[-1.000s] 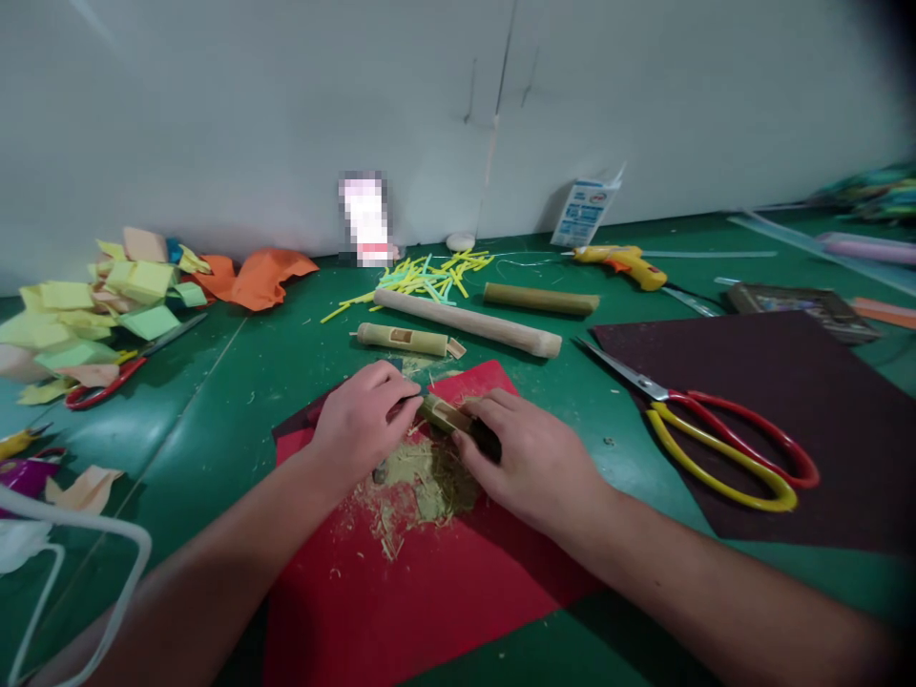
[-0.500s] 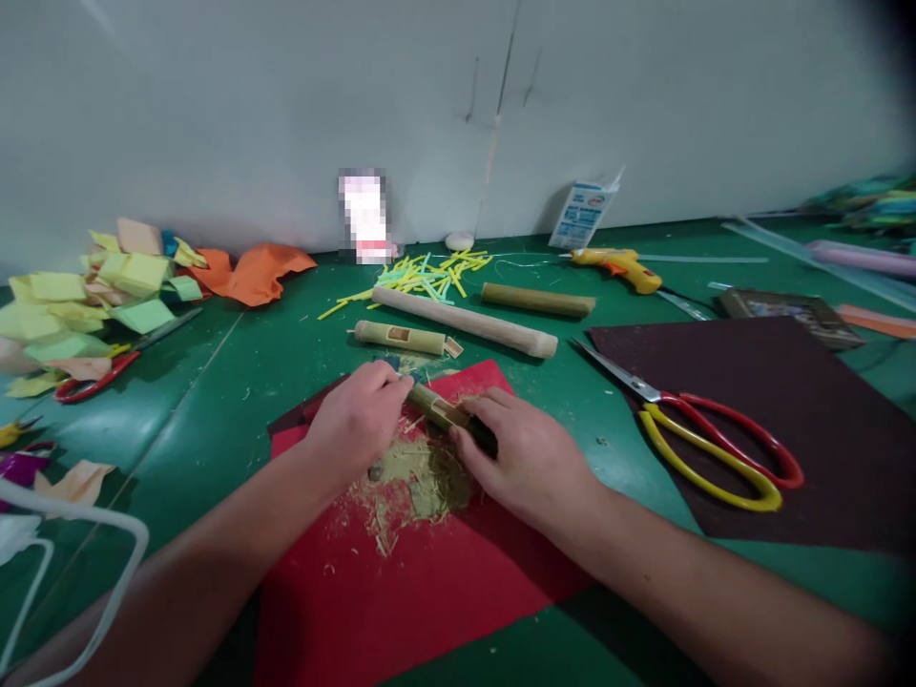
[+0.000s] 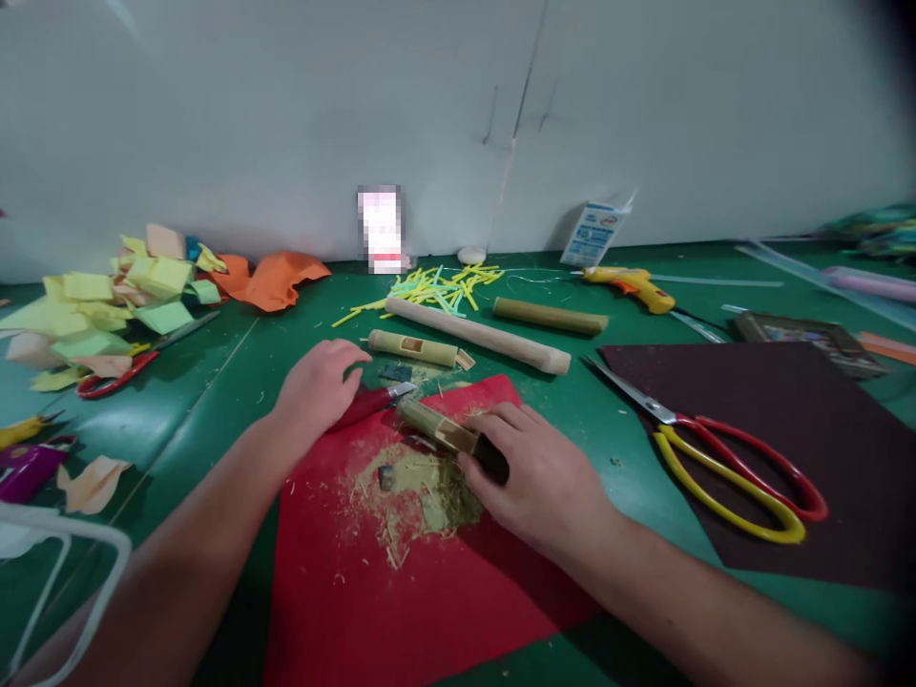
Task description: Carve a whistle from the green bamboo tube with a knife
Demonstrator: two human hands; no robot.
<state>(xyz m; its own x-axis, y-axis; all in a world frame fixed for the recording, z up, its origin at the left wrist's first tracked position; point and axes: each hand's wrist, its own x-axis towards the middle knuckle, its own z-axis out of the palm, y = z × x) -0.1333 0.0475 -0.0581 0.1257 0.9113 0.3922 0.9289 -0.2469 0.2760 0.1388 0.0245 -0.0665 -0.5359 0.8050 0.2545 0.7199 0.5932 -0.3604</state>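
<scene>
My right hand [image 3: 533, 468] is closed around the right end of a short bamboo tube [image 3: 440, 426], which has a notch cut in its upper side. Past the tube's left end lies a craft knife [image 3: 364, 405] with a red handle, its blade pointing right. Just above that handle hovers my left hand [image 3: 320, 382], fingers curved and apart, holding nothing. Under the tube is a red sheet [image 3: 401, 620], strewn with bamboo shavings [image 3: 422, 496] and a few small dark bits.
Behind lie a notched bamboo piece [image 3: 422, 349], a pale wooden stick [image 3: 479, 334] and another bamboo tube [image 3: 551, 316]. At right, large scissors [image 3: 730, 468] rest on a dark sheet [image 3: 844, 477], with a yellow glue gun [image 3: 634, 286] beyond. Folded papers [image 3: 107, 296] pile up at left.
My left hand has let go of the bamboo tube and moved left, to the red knife. My right hand still grips the tube. The view has shifted slightly.
</scene>
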